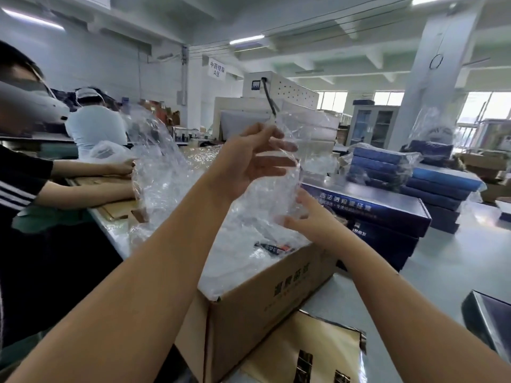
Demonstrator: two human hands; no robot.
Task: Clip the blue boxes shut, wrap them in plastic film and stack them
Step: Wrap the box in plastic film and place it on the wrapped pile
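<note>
"Several wrapped blue boxes (387,161) sit stacked far past the hands in the head view. Much left?"

"Yes. The bare blue boxes (367,208) just past the right hand (312,217) need film."

"And the grip?"

"The left hand (246,164) pinches the plastic film (284,161) up high. The right hand, below it, spreads straight fingers against the film, over the cardboard box (262,305)."

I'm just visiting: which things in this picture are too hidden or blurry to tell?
Head view only.
- Cardboard box contents: covered by crumpled plastic film.
- Its green print: blurred.
- Dark blue box: cut off by the right edge.
- Fingertips of the right hand: veiled by film the left hand pinches.
</note>
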